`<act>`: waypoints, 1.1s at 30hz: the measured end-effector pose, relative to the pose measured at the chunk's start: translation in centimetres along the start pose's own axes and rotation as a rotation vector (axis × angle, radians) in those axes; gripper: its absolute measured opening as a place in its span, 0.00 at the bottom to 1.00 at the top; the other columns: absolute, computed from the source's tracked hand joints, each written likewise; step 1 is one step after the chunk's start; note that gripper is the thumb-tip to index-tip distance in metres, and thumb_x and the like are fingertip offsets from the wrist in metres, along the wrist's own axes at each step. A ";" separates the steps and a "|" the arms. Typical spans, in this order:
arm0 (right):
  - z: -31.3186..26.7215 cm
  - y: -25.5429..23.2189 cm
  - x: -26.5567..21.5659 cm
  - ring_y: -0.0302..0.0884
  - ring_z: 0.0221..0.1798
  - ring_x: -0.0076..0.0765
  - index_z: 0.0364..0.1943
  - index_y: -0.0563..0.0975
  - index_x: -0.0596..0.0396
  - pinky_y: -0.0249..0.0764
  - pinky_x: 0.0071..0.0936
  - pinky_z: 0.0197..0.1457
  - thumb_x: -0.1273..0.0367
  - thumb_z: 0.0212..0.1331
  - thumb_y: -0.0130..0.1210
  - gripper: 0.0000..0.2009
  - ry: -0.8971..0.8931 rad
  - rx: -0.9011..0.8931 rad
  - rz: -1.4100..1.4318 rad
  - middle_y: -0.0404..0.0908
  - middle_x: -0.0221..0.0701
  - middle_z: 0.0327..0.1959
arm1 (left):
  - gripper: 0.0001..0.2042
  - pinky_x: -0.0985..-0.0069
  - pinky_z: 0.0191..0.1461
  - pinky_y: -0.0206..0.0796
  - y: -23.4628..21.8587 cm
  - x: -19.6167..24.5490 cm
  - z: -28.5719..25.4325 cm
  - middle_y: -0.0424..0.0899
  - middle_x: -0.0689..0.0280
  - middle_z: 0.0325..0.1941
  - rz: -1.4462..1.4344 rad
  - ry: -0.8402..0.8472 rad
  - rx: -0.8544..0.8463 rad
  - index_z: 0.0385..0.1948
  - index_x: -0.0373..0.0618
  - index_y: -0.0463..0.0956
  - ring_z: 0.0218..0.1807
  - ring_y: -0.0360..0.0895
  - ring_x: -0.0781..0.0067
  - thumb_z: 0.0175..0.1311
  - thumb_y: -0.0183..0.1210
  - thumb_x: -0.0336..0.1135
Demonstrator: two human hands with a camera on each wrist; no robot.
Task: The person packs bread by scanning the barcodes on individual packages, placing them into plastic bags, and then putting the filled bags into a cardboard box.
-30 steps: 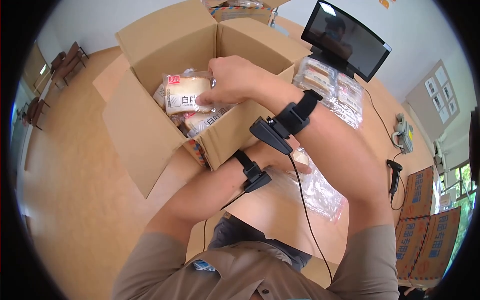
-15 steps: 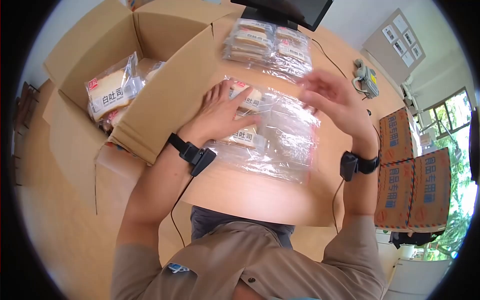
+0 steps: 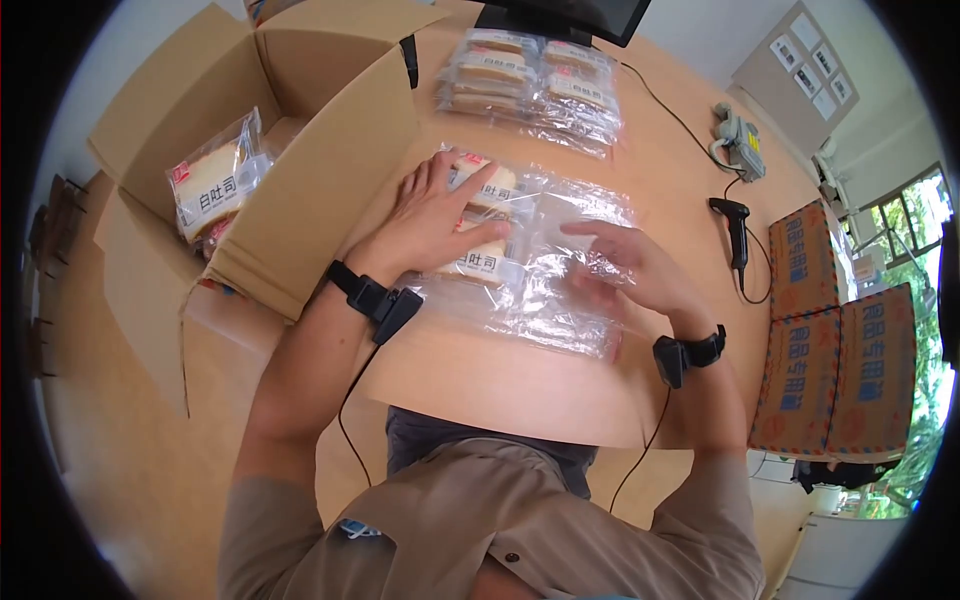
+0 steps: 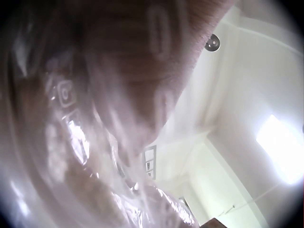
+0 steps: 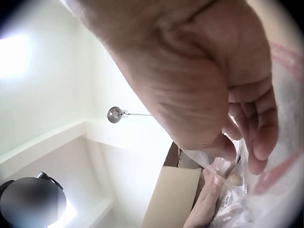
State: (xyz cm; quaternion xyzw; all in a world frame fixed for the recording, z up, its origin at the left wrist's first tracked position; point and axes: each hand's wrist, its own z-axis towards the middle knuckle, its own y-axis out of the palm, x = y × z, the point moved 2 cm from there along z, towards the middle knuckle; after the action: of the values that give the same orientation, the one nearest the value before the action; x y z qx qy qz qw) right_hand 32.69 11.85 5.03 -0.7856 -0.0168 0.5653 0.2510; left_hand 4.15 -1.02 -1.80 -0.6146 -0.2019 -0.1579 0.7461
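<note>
My left hand lies with spread fingers over the left part of a large clear bag, touching two wrapped toast slices there. Its thumb points right, between the slices. The right hand is at the bag's loose right part, fingers apart and slightly bent, with shiny film about them; whether they are inside the bag is unclear. In the right wrist view, film runs beside the thumb, and the bag's pink strip shows at the right. Blurred film and skin fill much of the left wrist view.
An open carton with wrapped toast stands at left. Filled clear bags lie at the back below a monitor. At right are a telephone, a scanner with a cable, and printed cartons.
My left hand has come from under the carton's side onto the toast. My right hand has left the toast in the carton, moved right, and come down to the bag. The head view has shifted rightward.
</note>
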 end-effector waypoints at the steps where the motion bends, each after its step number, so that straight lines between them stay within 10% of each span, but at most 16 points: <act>1: 0.9 0.3 0.1 0.86 0.38 0.24 0.72 0.77 0.56 0.82 0.25 0.40 0.64 0.75 0.66 0.25 -0.001 0.000 0.004 0.89 0.30 0.41 | 0.44 0.43 0.88 0.38 -0.1 0.2 -0.1 0.52 0.44 0.85 0.023 0.026 0.027 0.83 0.54 0.63 0.87 0.44 0.34 0.71 0.62 0.69; 9: 6.5 2.7 1.1 0.91 0.38 0.33 0.63 0.75 0.70 0.85 0.26 0.37 0.70 0.71 0.62 0.22 0.134 0.196 0.555 0.89 0.39 0.43 | 0.50 0.44 0.87 0.42 -0.4 0.6 -0.3 0.53 0.45 0.84 0.073 0.055 0.032 0.83 0.55 0.63 0.86 0.46 0.34 0.63 0.69 0.71; 18: 8.0 3.0 -2.2 0.84 0.29 0.24 0.49 0.82 0.63 0.73 0.20 0.25 0.65 0.75 0.63 0.12 0.379 0.108 0.236 0.90 0.36 0.39 | 0.51 0.44 0.86 0.43 -0.6 0.9 -0.4 0.53 0.44 0.84 0.036 0.048 0.021 0.84 0.55 0.62 0.86 0.46 0.33 0.62 0.69 0.71; 33: -1.2 -3.0 2.5 0.87 0.29 0.31 0.54 0.81 0.63 0.77 0.22 0.27 0.71 0.73 0.58 0.12 0.192 0.446 0.629 0.89 0.39 0.43 | 0.52 0.39 0.86 0.39 -0.2 0.4 -0.3 0.46 0.34 0.87 0.080 0.036 -0.027 0.87 0.63 0.56 0.87 0.41 0.23 0.63 0.69 0.72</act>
State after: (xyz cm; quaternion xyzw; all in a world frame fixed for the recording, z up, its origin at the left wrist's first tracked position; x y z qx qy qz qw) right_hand 35.40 14.77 4.38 -0.7278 0.3716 0.5283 0.2305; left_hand 4.41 -1.38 -1.45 -0.6293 -0.1616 -0.1416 0.7469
